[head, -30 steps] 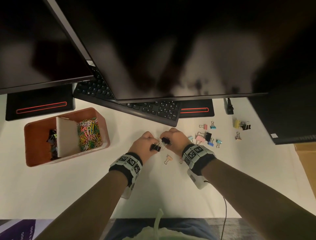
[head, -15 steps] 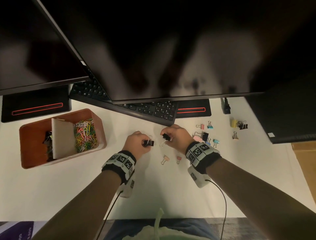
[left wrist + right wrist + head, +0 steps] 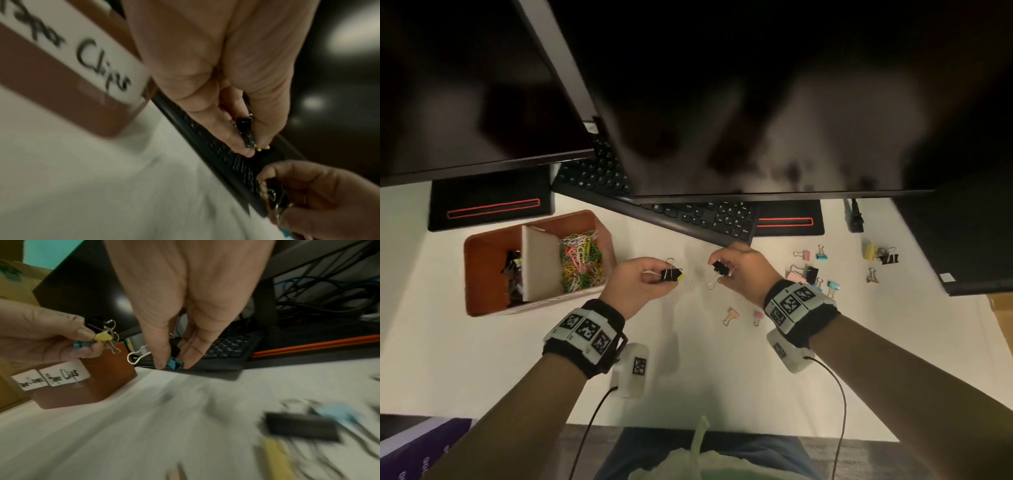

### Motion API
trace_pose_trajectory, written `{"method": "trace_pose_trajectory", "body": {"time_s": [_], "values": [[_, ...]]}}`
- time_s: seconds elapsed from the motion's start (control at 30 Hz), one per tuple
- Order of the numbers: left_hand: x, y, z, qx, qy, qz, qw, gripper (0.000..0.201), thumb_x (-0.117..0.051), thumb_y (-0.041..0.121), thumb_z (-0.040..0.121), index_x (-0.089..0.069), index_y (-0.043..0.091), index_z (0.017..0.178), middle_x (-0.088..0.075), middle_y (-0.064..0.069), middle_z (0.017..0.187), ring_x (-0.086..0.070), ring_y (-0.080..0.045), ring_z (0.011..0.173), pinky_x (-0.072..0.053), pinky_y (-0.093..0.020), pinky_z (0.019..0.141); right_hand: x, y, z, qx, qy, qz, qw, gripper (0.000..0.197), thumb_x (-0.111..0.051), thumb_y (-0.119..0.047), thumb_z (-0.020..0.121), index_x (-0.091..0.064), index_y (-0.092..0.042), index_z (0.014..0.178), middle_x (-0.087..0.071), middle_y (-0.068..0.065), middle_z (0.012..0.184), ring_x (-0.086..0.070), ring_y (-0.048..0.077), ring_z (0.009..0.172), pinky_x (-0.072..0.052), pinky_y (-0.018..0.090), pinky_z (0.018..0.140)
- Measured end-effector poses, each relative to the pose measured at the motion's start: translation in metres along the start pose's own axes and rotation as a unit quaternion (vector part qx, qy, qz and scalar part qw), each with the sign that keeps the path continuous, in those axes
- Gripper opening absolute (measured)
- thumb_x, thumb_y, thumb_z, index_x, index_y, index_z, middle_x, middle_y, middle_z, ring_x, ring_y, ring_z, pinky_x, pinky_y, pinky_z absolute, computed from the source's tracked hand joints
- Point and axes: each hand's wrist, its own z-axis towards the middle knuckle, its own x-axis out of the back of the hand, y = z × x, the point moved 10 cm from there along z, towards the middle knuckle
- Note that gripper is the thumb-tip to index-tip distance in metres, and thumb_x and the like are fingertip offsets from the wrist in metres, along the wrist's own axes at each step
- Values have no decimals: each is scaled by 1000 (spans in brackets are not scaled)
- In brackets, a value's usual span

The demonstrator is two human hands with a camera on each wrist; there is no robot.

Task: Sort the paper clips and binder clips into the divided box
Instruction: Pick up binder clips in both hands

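Note:
My left hand (image 3: 645, 279) pinches a small bunch of binder clips (image 3: 671, 274), black, yellow and blue (image 3: 100, 334), just right of the brown divided box (image 3: 482, 308). My right hand (image 3: 739, 270) pinches a black binder clip (image 3: 720, 268) together with a blue one (image 3: 174, 363); a wire handle hangs below it. Both hands hover above the white table, a short gap apart. The box's left compartment holds dark binder clips (image 3: 512, 274); its right one holds coloured paper clips (image 3: 580, 262). Loose binder clips (image 3: 810, 272) lie to the right.
A black keyboard (image 3: 688, 214) runs diagonally just behind the hands, under two dark monitors (image 3: 756, 102). Two small clips (image 3: 743, 315) lie near my right wrist. More clips (image 3: 880, 255) sit far right beside a dark box. White labels (image 3: 61, 376) mark the box's front.
The hands, close together a second ago, have drawn apart, each keeping its clips. My left hand has moved toward the box and both have lifted slightly.

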Motion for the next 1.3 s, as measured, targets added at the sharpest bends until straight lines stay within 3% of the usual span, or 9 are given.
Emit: {"method": "trace_pose_trajectory", "body": {"time_s": [0.13,0.27,0.4,0.57,0.73,0.9,1.1,1.17,1.3], "values": [[71,20,-35,-38,51,8,998,26,-75,1,71,-70,23,83,-72,14,71,-64,0,69,-49,-11,64,-6,-69,13,76,-6,13,997,34,-66,1,77,-64,-16,107,-47,-2,93,-43,-5,67,-34,3,69],[172,10,-71,-13,162,54,985,26,-78,3,68,-68,25,78,-71,8,75,-64,-6,71,-52,-18,67,-34,-167,33,184,-26,39,982,34,-66,2,76,-65,-15,106,-56,8,100,-52,12,80,-46,20,79],[246,-9,-91,37,253,130,958,16,-80,18,67,-66,20,73,-69,-11,79,-64,-26,76,-54,-37,77,-73,-263,51,252,-46,64,965,35,-66,-2,78,-62,-18,109,-55,6,102,-49,11,82,-42,19,79],[258,-30,-77,78,215,130,965,38,-67,11,78,-61,11,116,-66,-9,112,-62,-23,100,-49,-40,95,-129,-303,85,182,-65,67,979,43,-64,-10,82,-52,-24,121,-57,3,114,-55,21,104,-43,43,100],[245,-27,-69,65,148,90,983,53,-49,-9,82,-46,11,131,-59,-10,125,-57,-23,113,-45,-41,101,-147,-289,91,136,-109,80,982,55,-58,-6,85,-40,-26,133,-49,7,134,-46,26,125,-44,44,103],[209,8,-63,-20,124,124,984,40,-52,-4,85,-53,16,120,-62,-3,114,-59,-16,106,-47,-30,94,-96,-249,60,160,-64,112,979,37,-58,-10,86,-54,-25,119,-53,2,121,-61,17,102,-52,31,90],[79,53,-36,-114,-3,144,983,26,-58,11,87,-57,21,111,-62,1,100,-58,-10,87,-49,-16,73,-26,-107,-4,94,-3,22,995,25,-63,-18,85,-61,-22,109,-55,-5,97,-51,9,61,-41,18,68],[28,54,-27,-118,-37,169,978,27,-60,13,85,-57,23,111,-62,3,99,-57,-9,79,-48,-19,71,-7,-46,-29,22,1,-25,999,30,-65,-23,84,-57,-26,112,-52,-5,97,-48,2,65,-40,20,70],[-65,39,-20,-94,-99,196,971,33,-66,18,81,-57,22,113,-61,3,104,-59,-10,81,-45,-13,72,17,55,-86,-115,-16,-53,992,46,-70,-33,77,-46,-29,116,-48,-2,111,-57,17,93,-52,38,83]]}}
